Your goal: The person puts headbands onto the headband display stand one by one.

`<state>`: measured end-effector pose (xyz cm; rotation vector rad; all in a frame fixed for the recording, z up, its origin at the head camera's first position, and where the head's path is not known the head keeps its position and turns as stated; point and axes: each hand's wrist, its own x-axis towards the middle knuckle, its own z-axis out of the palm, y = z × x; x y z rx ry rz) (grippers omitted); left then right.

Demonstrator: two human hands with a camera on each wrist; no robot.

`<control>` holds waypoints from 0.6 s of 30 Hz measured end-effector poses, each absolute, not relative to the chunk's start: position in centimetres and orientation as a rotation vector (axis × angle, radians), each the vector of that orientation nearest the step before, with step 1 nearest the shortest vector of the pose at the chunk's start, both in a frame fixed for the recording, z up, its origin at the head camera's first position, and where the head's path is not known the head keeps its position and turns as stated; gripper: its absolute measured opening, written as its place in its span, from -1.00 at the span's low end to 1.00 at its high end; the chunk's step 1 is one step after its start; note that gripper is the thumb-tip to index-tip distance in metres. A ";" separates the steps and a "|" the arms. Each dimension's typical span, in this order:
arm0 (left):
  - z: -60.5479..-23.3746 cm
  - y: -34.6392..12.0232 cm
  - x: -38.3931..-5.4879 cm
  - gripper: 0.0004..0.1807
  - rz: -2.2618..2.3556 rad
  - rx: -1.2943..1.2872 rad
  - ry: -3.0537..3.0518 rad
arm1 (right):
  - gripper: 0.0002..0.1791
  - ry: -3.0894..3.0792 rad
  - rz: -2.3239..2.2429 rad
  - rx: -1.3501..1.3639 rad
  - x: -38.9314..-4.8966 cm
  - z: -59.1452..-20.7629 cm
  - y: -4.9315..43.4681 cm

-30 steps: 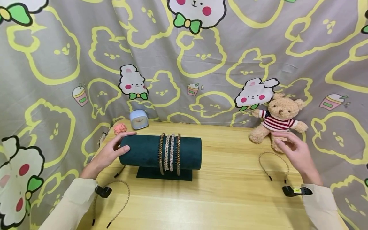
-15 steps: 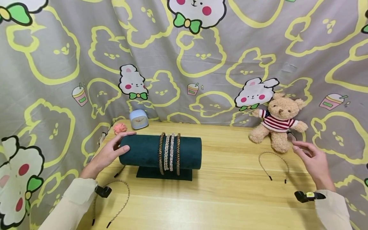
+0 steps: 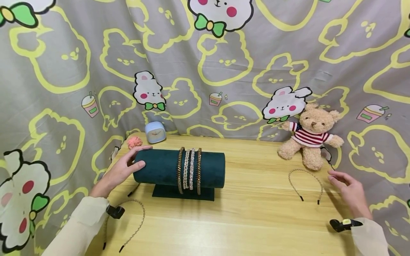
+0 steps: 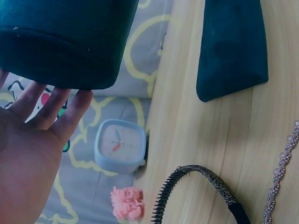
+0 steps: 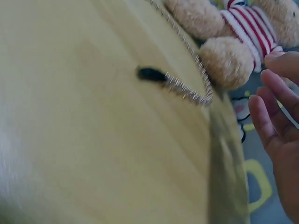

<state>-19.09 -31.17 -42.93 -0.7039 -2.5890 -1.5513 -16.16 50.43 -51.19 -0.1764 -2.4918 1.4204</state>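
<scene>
In the head view my left hand (image 3: 120, 172) rests against the left end of a dark green velvet display roll (image 3: 157, 167) on a flat base. Its fingers (image 4: 74, 109) look fairly straight and touch the end's rim in the left wrist view. Several headbands (image 3: 191, 169), brown-gold and pearly white, sit around the middle of the roll. My right hand (image 3: 350, 190) hovers at the table's right edge, fingers loosely bent with nothing in them. Left of it a thin beaded headband (image 3: 305, 170) lies on the table; its black tip shows in the right wrist view.
A teddy bear (image 3: 312, 135) in a striped sweater sits at the back right. At the back left stand a light blue clock (image 3: 155, 132) and a pink fluffy item (image 3: 134, 142). Another beaded headband (image 3: 142, 217) lies front left, with a dark toothed headband (image 4: 196, 170) behind it. A patterned curtain (image 3: 224, 117) encloses the table.
My right hand has moved away from in front of the teddy bear, first to the right, then lower toward me. My left hand stays on the roll's end.
</scene>
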 end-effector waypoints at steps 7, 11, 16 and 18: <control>-42.8 -31.1 -19.1 -0.43 -1.549 -0.700 -2.595 | -0.55 -2.644 1.396 -0.138 -16.3 -52.8 51.5; -42.8 -31.1 -19.2 -0.43 -1.547 -0.704 -2.597 | -0.49 -2.716 1.342 -0.124 -16.4 -53.4 51.7; -42.9 -31.2 -19.2 -0.43 -1.570 -0.690 -2.601 | -0.57 -2.732 1.234 -0.001 -16.8 -53.9 51.5; -42.9 -31.3 -19.2 -0.43 -1.571 -0.694 -2.600 | -0.61 -2.731 1.187 0.052 -16.9 -54.1 51.3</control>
